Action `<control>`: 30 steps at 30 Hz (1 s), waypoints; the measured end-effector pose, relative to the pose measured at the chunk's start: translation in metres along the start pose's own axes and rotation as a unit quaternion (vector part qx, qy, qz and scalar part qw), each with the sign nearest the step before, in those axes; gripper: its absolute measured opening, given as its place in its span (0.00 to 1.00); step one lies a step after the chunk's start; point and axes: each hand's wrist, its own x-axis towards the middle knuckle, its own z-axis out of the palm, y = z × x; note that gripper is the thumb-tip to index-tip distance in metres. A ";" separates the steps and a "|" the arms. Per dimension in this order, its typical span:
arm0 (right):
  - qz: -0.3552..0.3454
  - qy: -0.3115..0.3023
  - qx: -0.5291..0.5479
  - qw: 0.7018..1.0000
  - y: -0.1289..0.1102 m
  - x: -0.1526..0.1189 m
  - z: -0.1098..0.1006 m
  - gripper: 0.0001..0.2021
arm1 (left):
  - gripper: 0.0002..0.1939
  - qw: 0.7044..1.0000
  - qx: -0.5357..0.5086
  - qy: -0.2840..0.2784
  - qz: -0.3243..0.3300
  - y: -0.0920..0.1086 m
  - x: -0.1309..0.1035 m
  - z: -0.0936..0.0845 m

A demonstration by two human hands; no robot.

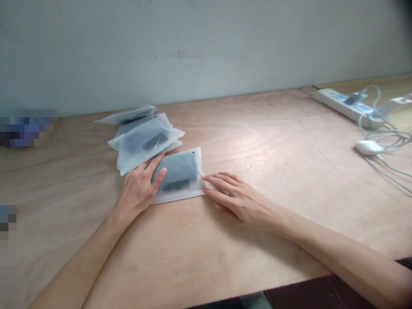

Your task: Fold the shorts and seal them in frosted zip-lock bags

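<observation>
A frosted plastic zip bag lies flat on the wooden table, with something dark grey-blue inside and a block of small black print near its lower edge. My left hand rests along the bag's left side, thumb and fingers apart. At the bag's right edge, the outstretched fingertips of my right hand touch it. Just behind my left hand is a loose pile of similar frosted bags, several of them overlapping at angles. What is in the bags cannot be made out.
A white power strip with plugs stands at the back right. Near it are a white adapter and looped cables. A pale wall rises behind the wooden table. Blurred-out patches cover the left edge.
</observation>
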 end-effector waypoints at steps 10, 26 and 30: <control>0.013 0.024 0.015 1.000 -0.001 -0.005 0.002 0.08 | 0.31 0.993 0.096 -0.012 -0.065 -0.014 0.005 -0.005; -0.055 0.076 -0.079 0.992 0.003 -0.001 0.005 0.11 | 0.24 0.937 -0.010 0.048 0.347 0.065 -0.024 -0.006; -0.025 0.084 -0.054 0.995 0.001 0.000 0.006 0.08 | 0.12 0.907 -0.024 0.097 0.409 0.067 -0.023 -0.006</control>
